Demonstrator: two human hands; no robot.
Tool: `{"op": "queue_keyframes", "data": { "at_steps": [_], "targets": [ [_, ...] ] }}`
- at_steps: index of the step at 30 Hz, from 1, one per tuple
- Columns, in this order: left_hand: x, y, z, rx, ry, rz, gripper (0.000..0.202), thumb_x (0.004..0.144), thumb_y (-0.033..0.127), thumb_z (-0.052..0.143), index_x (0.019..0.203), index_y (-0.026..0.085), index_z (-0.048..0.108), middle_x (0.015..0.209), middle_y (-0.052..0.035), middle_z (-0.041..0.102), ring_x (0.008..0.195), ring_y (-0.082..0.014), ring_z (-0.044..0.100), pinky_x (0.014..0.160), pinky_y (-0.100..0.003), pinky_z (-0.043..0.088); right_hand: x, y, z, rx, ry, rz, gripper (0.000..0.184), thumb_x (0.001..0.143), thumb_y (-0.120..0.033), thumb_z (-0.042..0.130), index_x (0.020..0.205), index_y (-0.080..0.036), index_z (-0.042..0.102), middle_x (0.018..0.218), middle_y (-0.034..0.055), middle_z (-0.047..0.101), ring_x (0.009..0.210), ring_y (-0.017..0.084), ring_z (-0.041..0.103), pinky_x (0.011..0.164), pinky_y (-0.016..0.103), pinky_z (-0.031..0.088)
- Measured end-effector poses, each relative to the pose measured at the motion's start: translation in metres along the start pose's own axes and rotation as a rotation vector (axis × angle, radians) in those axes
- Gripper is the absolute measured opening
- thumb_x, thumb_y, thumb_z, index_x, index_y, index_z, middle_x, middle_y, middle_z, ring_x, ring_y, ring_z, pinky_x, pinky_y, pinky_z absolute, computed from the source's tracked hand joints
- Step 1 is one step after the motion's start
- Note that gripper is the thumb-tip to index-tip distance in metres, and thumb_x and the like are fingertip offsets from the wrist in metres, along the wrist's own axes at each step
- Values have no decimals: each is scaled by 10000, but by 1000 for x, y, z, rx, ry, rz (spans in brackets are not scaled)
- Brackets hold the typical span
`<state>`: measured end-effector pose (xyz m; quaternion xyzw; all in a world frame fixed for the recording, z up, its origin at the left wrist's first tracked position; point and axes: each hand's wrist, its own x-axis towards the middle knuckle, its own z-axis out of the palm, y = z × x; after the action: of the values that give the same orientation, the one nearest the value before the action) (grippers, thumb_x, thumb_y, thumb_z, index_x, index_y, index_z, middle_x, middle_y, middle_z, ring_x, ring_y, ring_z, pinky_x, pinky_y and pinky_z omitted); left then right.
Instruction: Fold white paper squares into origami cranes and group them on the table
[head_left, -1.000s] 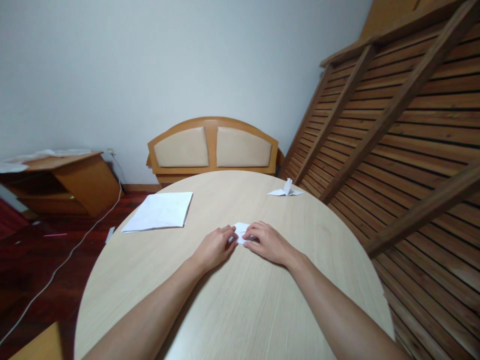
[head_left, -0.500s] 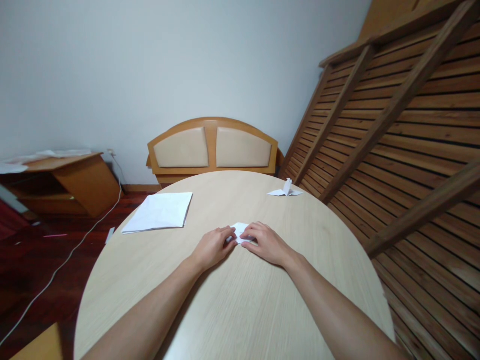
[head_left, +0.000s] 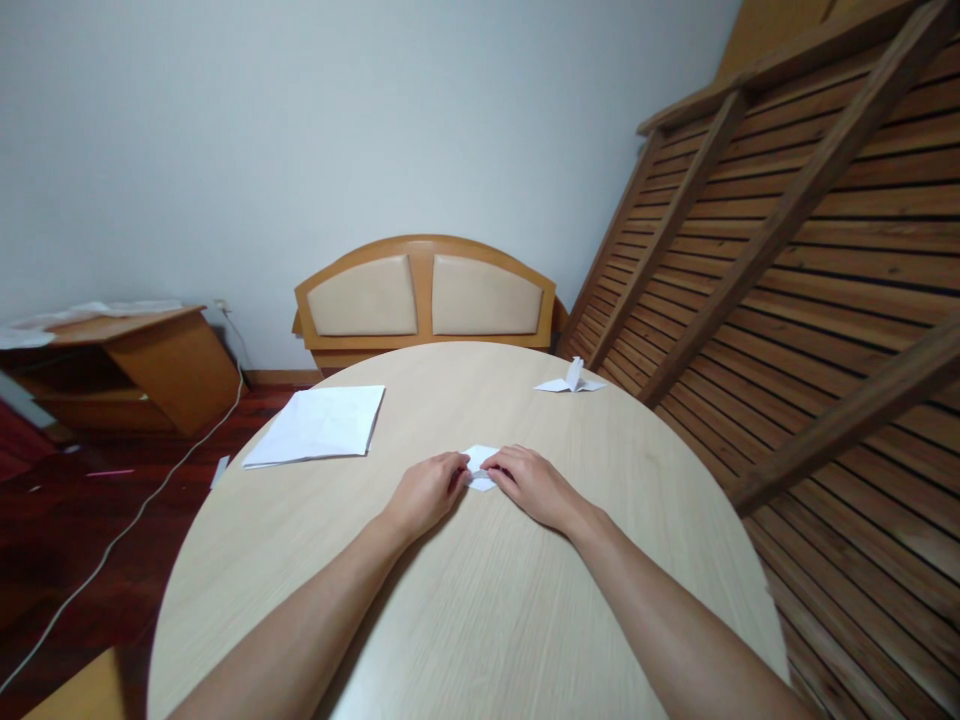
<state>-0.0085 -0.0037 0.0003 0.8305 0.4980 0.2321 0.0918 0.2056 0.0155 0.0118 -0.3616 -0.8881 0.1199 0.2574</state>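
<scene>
A small folded piece of white paper (head_left: 480, 460) lies on the round light-wood table (head_left: 480, 600), near its middle. My left hand (head_left: 426, 492) rests on the table at the paper's left edge, its fingers curled and pinching the fold. My right hand (head_left: 534, 485) lies on the paper's right part, fingers bent and pressing it down, fingertips almost meeting those of the left. Most of the paper is hidden under both hands.
A stack of white sheets (head_left: 319, 424) lies at the table's far left. A finished white paper figure (head_left: 571, 380) stands at the far right edge. Behind are an upholstered headboard (head_left: 424, 293), a slatted wooden frame (head_left: 787, 260) on the right, a low cabinet (head_left: 127, 365) and a cable (head_left: 112, 540) on the floor.
My right fingers have slid left over the paper toward my left hand, covering more of it. My left hand has barely moved.
</scene>
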Motion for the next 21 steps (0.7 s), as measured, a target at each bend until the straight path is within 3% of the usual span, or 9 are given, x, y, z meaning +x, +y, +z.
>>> {"op": "queue_keyframes", "data": {
  "at_steps": [15,21],
  "targets": [
    [0,-17,10,-87,65,55,244,913,117,462,1066,189,638,1115,-89,704,1035,-220,643,917,-357,519,4,3,6,-35,35,51,216,950,-137,537,1061,-224,702,1003,49,690,966,182,639,873,310,485],
    [0,-18,3,-20,15,138,379,902,66,460,1190,228,645,1176,-69,692,1093,-220,624,961,-372,507,3,4,6,-117,-7,-15,288,926,-109,551,1068,-271,742,1023,39,674,986,186,610,878,320,479]
  ]
}}
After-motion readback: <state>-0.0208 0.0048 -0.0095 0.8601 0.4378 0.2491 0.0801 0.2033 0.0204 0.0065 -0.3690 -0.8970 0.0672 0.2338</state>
